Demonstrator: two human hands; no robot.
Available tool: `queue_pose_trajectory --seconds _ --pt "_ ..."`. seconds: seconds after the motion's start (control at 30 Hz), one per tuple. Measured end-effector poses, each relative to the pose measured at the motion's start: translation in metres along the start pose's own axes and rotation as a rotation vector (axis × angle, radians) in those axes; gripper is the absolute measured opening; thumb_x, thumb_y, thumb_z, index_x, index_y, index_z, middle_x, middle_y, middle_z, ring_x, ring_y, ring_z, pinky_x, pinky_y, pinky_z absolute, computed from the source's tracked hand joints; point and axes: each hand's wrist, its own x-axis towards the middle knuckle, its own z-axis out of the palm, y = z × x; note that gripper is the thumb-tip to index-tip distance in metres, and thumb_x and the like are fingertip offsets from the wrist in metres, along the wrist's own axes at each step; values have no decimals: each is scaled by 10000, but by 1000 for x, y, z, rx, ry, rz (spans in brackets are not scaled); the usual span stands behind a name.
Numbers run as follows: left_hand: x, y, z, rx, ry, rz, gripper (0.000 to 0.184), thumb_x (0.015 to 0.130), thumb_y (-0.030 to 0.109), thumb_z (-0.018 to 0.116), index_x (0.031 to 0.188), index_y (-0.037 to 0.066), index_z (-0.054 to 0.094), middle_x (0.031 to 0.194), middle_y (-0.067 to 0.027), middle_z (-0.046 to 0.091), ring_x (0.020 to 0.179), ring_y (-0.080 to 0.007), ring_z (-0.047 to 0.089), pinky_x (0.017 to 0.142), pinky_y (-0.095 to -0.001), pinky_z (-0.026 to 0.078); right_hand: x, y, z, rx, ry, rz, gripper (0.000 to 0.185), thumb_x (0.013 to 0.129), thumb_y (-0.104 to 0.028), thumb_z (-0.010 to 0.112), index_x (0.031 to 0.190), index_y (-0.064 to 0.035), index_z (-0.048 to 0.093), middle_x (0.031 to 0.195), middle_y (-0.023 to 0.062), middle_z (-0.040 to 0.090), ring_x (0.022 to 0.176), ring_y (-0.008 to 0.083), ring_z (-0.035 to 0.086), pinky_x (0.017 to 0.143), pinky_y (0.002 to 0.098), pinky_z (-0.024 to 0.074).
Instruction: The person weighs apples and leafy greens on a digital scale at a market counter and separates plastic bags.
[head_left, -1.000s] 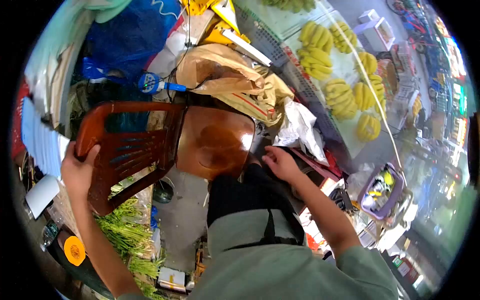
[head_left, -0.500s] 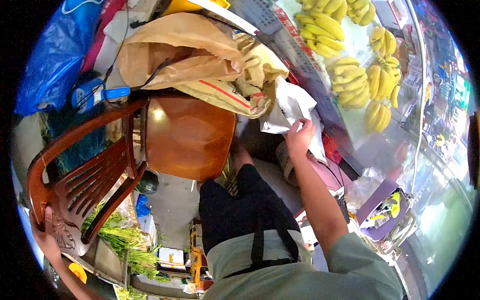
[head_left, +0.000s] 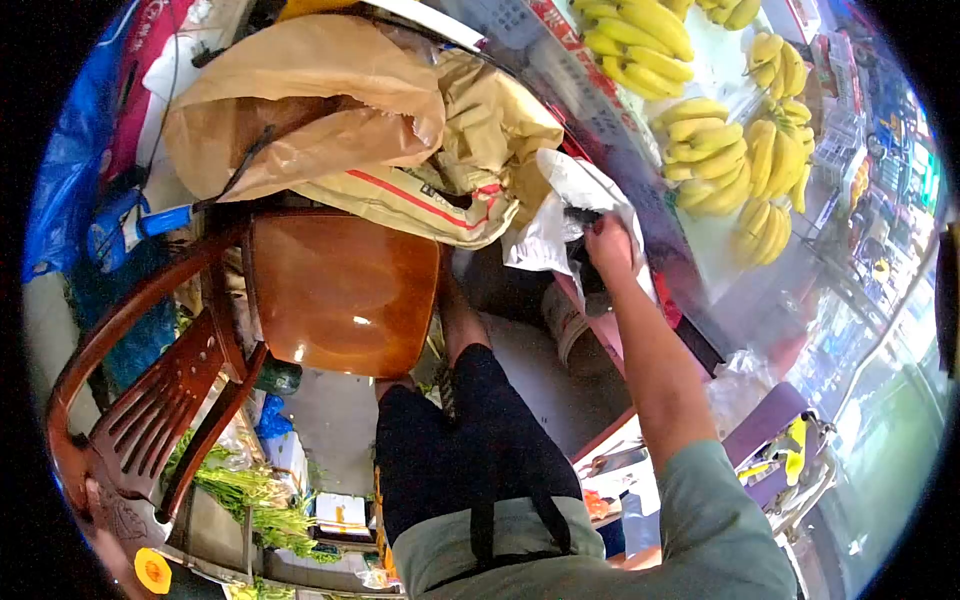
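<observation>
At the left edge my left hand (head_left: 98, 505) is closed on the top of the back of a brown wooden chair (head_left: 345, 290); its fingers show only partly. My right hand (head_left: 612, 245) is at the mouth of a white bag (head_left: 540, 240), with its fingers curled. A small dark thing (head_left: 580, 215) lies by the fingertips, too unclear to name. Beside the bag, a tan sack with a red stripe (head_left: 490, 130) and a large brown paper bag (head_left: 300, 110) lie along the far side of the chair seat.
Several bunches of bananas (head_left: 705, 150) lie on a pale counter at the right. Below the white bag stands a bucket (head_left: 565, 320). A purple basket (head_left: 765, 425) holds yellow items. Green vegetables (head_left: 245, 495) are at lower left, near a blue plastic sheet (head_left: 75, 170).
My right hand has moved from the white bag's edge into its mouth, which is now wider, and the dark thing has come into view. The chair has shifted left and slightly down in view.
</observation>
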Motion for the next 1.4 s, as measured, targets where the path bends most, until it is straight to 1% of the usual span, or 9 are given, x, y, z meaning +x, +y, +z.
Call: queue_pose_trajectory --seconds 0.03,0.1,0.13,0.23,0.33,0.63,1.0,1.27,1.4 --pt "-6 14 -2 124 0 12 701 967 299 724 1483 -70 425 1465 -189 522 1302 -287 515 1098 -411 422 10 7 18 -104 -110 -35 450 876 -280 714 1221 3 651 1173 319 666 1124 417 652 977 493 511" --pt "-21 7 1 -214 68 29 859 811 306 891 1478 27 427 1167 -254 682 973 -290 680 827 -447 576 22 17 51 -273 -308 -59 444 876 -275 715 1216 5 653 1166 313 668 1114 409 653 968 487 513" --pt "-24 6 6 -243 88 221 748 855 188 853 1430 -60 443 1124 -220 674 850 -226 685 707 -348 594 28 22 64 -313 -368 -48 442 876 -273 716 1213 6 654 1162 310 669 1109 406 654 963 485 513" --pt "-24 -2 5 -138 180 178 750 857 199 849 1431 -64 445 1155 -227 669 906 -237 684 697 -341 592 50 32 94 -333 -421 -13 433 875 -265 718 1206 9 656 1152 301 673 1093 394 656 948 476 515" --pt "-51 60 19 -199 211 -100 755 848 264 856 1407 -54 461 1163 -236 675 969 -271 678 738 -378 596 73 52 118 -300 -387 38 425 875 -258 720 1198 11 659 1141 292 676 1078 383 658 934 468 517" --pt "-80 87 21 -27 252 -168 582 861 325 840 1220 -53 582 1117 -223 688 918 -281 656 782 -411 556 78 120 201 -155 -360 207 400 873 -237 726 1174 20 666 1110 265 687 1032 349 663 890 444 523" --pt "-97 125 20 -72 196 -132 485 876 330 829 1042 -94 662 1051 -195 707 894 -289 659 815 -423 536 76 90 268 3 -329 277 370 872 -211 733 1146 30 675 1071 232 700 976 307 670 837 413 530" --pt "-94 134 28 34 221 1 407 949 284 732 1115 -79 651 1105 -186 693 972 -294 668 867 -435 544 70 78 242 97 -173 353 348 870 -193 739 1125 38 681 1043 208 709 935 277 675 798 391 535" --pt "-85 18 17 14 263 -21 711 961 263 734 1487 -87 408 1435 -212 533 1295 -282 520 1099 -390 417 51 70 201 261 -16 424 338 870 -183 741 1115 42 684 1030 196 714 915 262 677 779 381 537"
